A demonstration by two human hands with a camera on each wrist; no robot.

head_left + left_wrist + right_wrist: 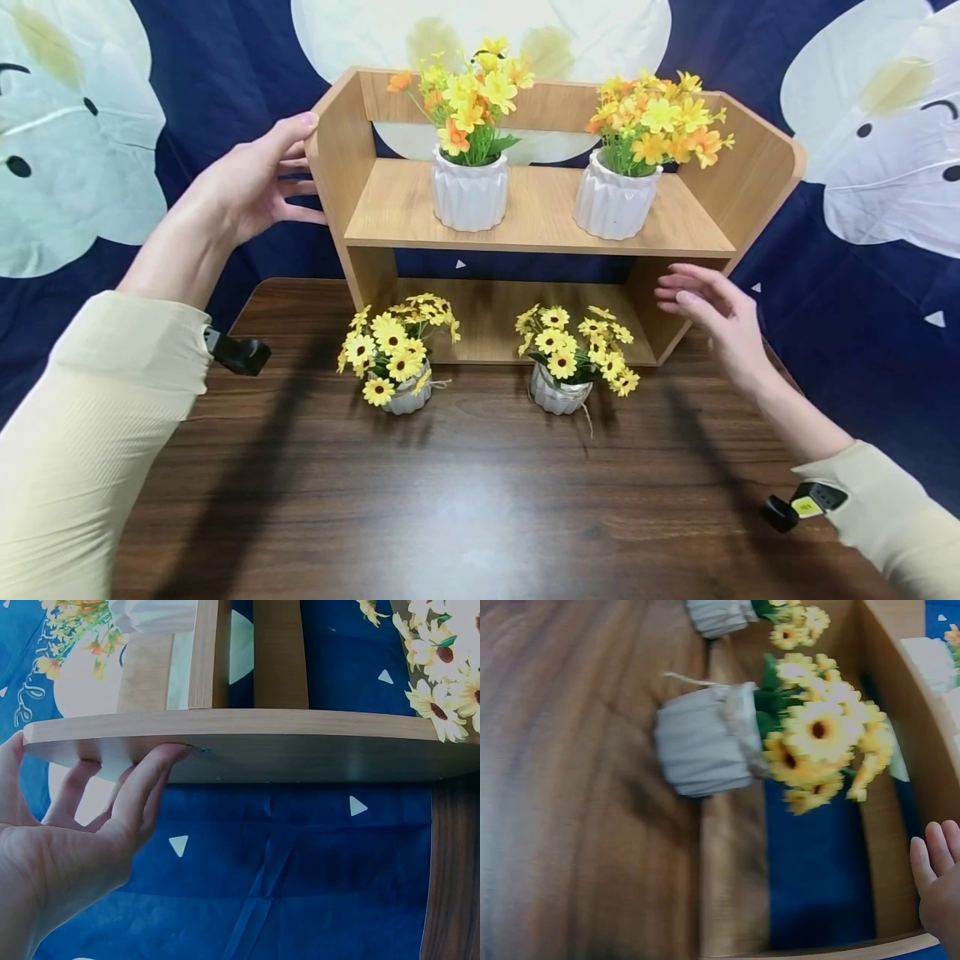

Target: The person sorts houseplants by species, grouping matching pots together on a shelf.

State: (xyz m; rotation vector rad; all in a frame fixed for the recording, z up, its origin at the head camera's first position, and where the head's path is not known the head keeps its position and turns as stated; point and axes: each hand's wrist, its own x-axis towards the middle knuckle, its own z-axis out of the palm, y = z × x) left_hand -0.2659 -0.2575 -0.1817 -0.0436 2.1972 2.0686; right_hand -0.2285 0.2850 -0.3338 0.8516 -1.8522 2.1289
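Note:
A two-tier wooden shelf (540, 247) stands on the table, with its left side panel (300, 746) beside my left hand (258, 179). In the left wrist view, fingers of that hand (90, 817) rest against the panel's outer face and edge; none visibly wraps to its inside. My right hand (712, 312) is in front of the shelf's lower right side, fingers extended and holding nothing. In the right wrist view, this hand (939, 881) appears at the lower right edge. Whether it touches the wood, I cannot tell.
Two white ribbed pots, left (470, 196) and right (615, 200), hold yellow-orange flowers on the upper tier. Yellow daisies fill two smaller pots, left (408, 398) and right (558, 392), before the lower tier. A blue patterned cloth (225, 67) hangs behind the dark wooden table (337, 500).

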